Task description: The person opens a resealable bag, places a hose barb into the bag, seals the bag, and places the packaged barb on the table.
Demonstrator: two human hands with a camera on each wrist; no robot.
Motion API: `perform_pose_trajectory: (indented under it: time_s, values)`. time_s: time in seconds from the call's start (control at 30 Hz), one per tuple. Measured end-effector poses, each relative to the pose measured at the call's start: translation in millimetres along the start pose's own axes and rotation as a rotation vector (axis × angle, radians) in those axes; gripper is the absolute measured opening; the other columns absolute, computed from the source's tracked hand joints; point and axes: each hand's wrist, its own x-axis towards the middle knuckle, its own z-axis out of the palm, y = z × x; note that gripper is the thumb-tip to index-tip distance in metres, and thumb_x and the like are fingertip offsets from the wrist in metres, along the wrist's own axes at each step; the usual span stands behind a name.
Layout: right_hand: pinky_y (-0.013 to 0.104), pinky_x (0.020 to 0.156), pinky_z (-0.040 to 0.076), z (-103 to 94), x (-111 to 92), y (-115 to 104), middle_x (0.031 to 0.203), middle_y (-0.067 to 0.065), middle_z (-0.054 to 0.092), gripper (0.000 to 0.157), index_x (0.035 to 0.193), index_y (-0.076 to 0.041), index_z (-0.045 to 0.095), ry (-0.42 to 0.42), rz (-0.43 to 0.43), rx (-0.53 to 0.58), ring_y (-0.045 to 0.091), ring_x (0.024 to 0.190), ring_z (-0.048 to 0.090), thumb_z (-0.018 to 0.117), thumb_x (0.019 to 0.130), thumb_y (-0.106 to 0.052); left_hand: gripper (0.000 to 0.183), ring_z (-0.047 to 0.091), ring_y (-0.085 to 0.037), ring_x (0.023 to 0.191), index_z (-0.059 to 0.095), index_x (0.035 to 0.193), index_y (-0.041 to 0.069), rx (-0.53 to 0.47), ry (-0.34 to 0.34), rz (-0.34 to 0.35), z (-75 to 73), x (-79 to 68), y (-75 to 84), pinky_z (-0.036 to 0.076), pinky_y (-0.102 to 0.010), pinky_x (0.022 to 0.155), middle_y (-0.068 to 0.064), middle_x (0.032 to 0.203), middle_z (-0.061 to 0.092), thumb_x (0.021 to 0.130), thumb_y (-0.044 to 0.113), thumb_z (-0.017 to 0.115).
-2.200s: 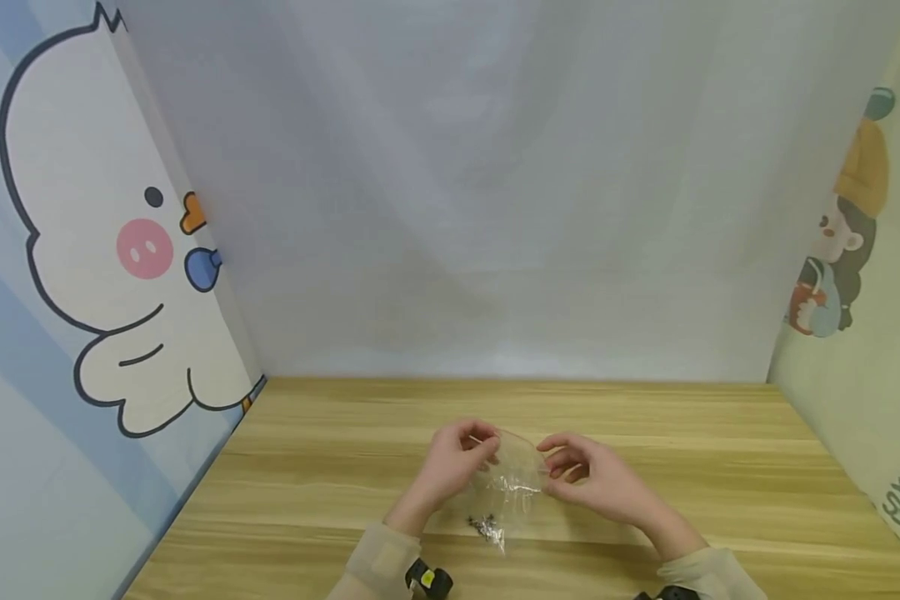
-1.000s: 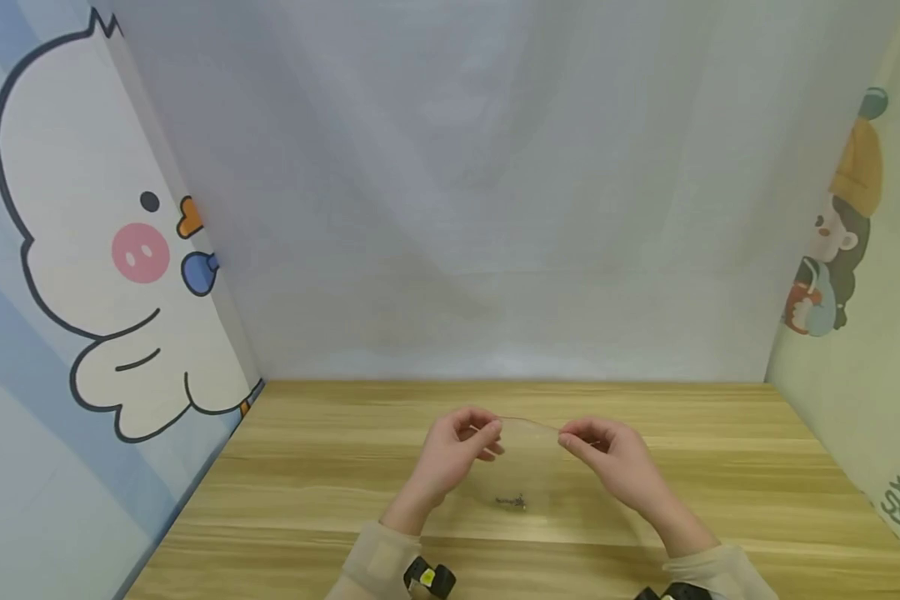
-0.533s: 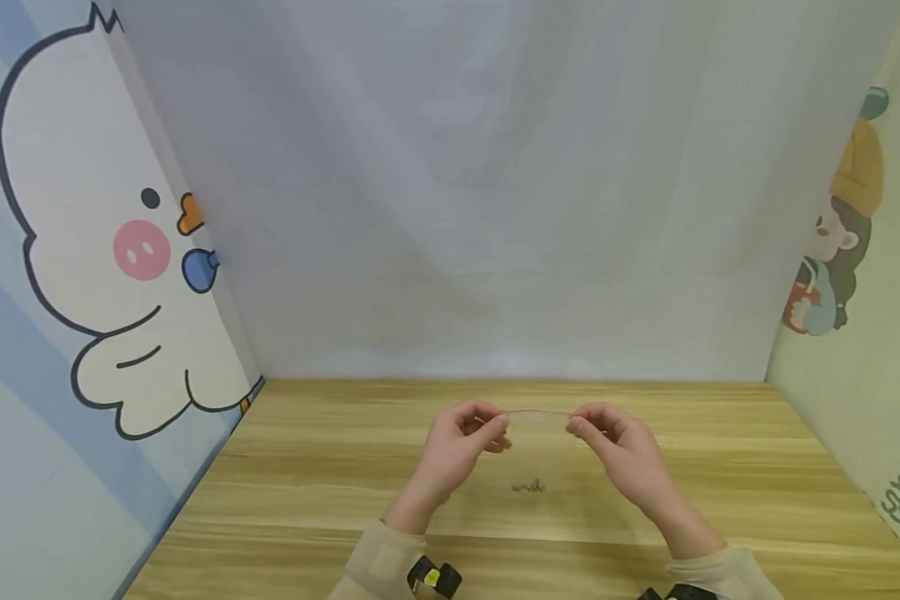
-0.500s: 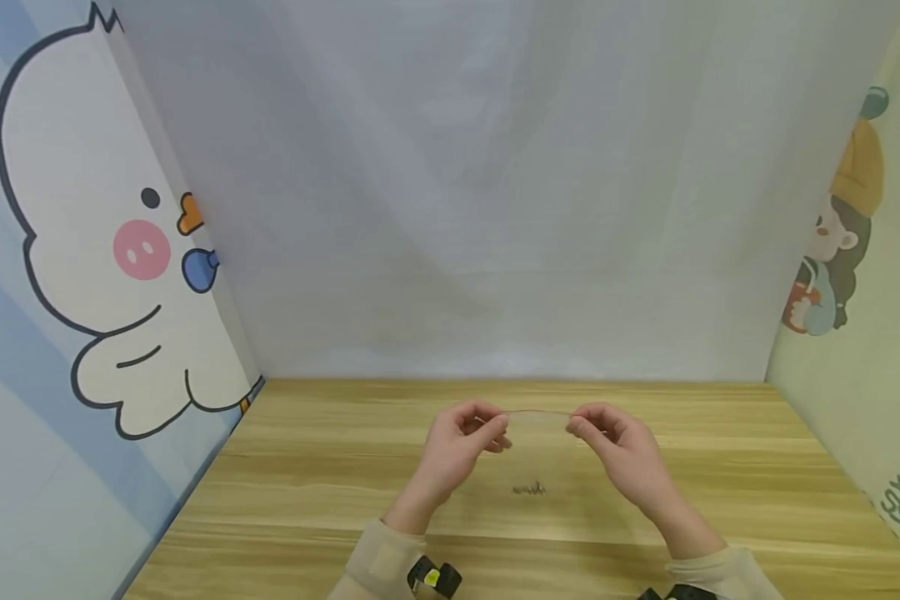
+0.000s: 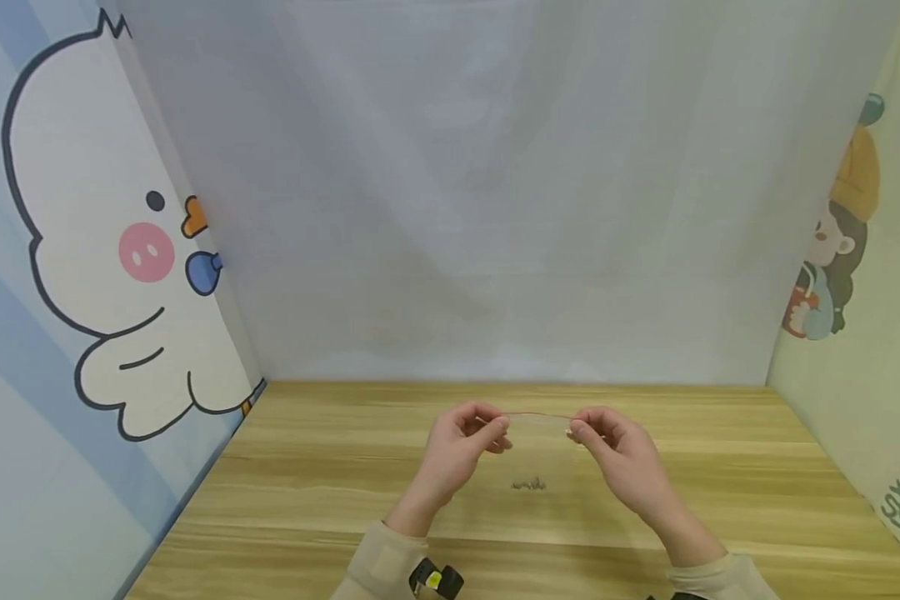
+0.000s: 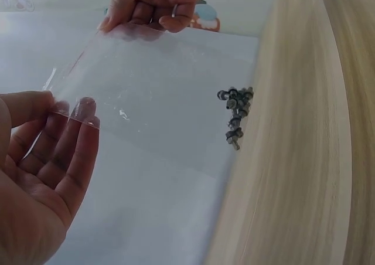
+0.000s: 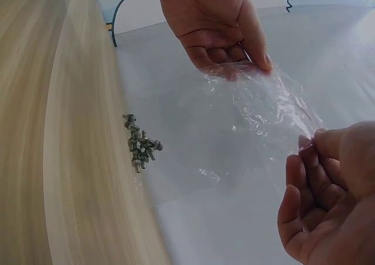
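A clear plastic zip bag (image 5: 542,450) hangs stretched between both hands, its top edge a thin reddish line. My left hand (image 5: 457,450) pinches one top corner between thumb and fingers, and the right hand (image 5: 626,462) pinches the opposite corner. Several small metal screws (image 7: 140,145) with dark rings, perhaps washers, lie gathered along the bag's bottom. The wrist views show the transparent film (image 6: 158,95) spread over some fingertips. Whether the bag's mouth is sealed I cannot tell.
The wood-grain table (image 5: 330,500) spreads beneath the hands. Behind it stands a plain grey-white backdrop (image 5: 495,208). A cartoon-printed panel (image 5: 67,208) rises at the left, another pale green panel (image 5: 885,375) at the right. A black wrist camera (image 5: 435,577) sits on the left cuff.
Earlier the bag was slack and crinkled, with the screws bunched at its lower left. The right hand has moved outward and up, pulling the top edge taut. Over the last half second little differs.
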Motion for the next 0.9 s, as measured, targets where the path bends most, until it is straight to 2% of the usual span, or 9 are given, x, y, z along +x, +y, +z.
perform_pose_trajectory:
  time_s: [0.17, 0.27, 0.4, 0.47, 0.6, 0.77, 0.9]
  values:
    - [0.033, 0.086, 0.056, 0.9, 0.7, -1.2, 0.106, 0.014, 0.072, 0.026, 0.113, -0.001, 0.069, -0.004, -0.019, -0.009, 0.031, 0.104, 0.069, 0.061, 0.111, -0.026, 0.021, 0.074, -0.022, 0.082, 0.073, 0.109, -0.004, -0.013, -0.018, 0.014, -0.2, 2.0, -4.1, 0.062, -0.035, 0.079, -0.02, 0.096, 0.075, 0.104, 0.017, 0.072]
    - [0.034, 0.086, 0.056, 0.8, 0.5, -1.8, 0.106, 0.016, 0.071, 0.027, 0.113, 0.0, 0.068, -0.01, -0.02, 0.0, 0.032, 0.104, 0.068, 0.06, 0.112, -0.026, 0.021, 0.074, -0.02, 0.082, 0.074, 0.11, -0.002, -0.021, -0.032, 0.017, 0.5, 3.1, -6.7, 0.062, -0.035, 0.079, -0.019, 0.097, 0.075, 0.104, 0.018, 0.073]
    - [0.031, 0.087, 0.056, 0.3, -0.1, -2.0, 0.108, 0.016, 0.071, 0.027, 0.114, -0.001, 0.068, -0.013, -0.015, 0.013, 0.032, 0.105, 0.068, 0.06, 0.112, -0.027, 0.02, 0.074, -0.019, 0.082, 0.077, 0.115, 0.003, -0.022, -0.043, 0.024, 2.1, 3.9, -8.4, 0.062, -0.035, 0.079, -0.01, 0.096, 0.075, 0.104, 0.019, 0.073]
    - [0.029, 0.087, 0.055, 0.1, -0.1, -2.2, 0.108, 0.015, 0.071, 0.026, 0.113, -0.002, 0.068, -0.014, -0.015, 0.019, 0.032, 0.106, 0.068, 0.06, 0.112, -0.027, 0.019, 0.073, -0.018, 0.082, 0.078, 0.115, 0.004, -0.021, -0.045, 0.029, 2.9, 3.9, -8.4, 0.061, -0.034, 0.078, -0.009, 0.094, 0.076, 0.104, 0.019, 0.073]
    - [0.029, 0.087, 0.055, 0.1, -0.3, -2.9, 0.108, 0.014, 0.071, 0.026, 0.115, -0.003, 0.068, -0.022, -0.016, 0.039, 0.028, 0.105, 0.068, 0.062, 0.111, -0.028, 0.021, 0.072, -0.017, 0.08, 0.078, 0.113, 0.0, -0.01, -0.028, 0.032, 4.3, 3.0, -7.4, 0.06, -0.031, 0.077, -0.012, 0.091, 0.076, 0.105, 0.018, 0.072]
    - [0.031, 0.081, 0.056, 1.6, -1.6, -3.3, 0.108, 0.011, 0.072, 0.029, 0.122, -0.003, 0.072, -0.027, -0.007, 0.062, 0.019, 0.096, 0.068, 0.069, 0.107, -0.028, 0.021, 0.073, -0.017, 0.081, 0.078, 0.111, -0.001, 0.014, -0.001, 0.045, 5.8, 0.6, -6.0, 0.06, -0.031, 0.078, -0.008, 0.094, 0.076, 0.105, 0.019, 0.071]
    - [0.031, 0.074, 0.054, 3.2, -2.6, -2.4, 0.106, 0.01, 0.073, 0.025, 0.116, -0.006, 0.076, -0.004, -0.006, 0.049, 0.017, 0.089, 0.067, 0.073, 0.104, -0.027, 0.02, 0.074, -0.02, 0.081, 0.078, 0.109, 0.002, 0.042, -0.006, 0.066, 7.2, -1.1, -4.2, 0.06, -0.031, 0.077, -0.006, 0.094, 0.076, 0.106, 0.02, 0.071]
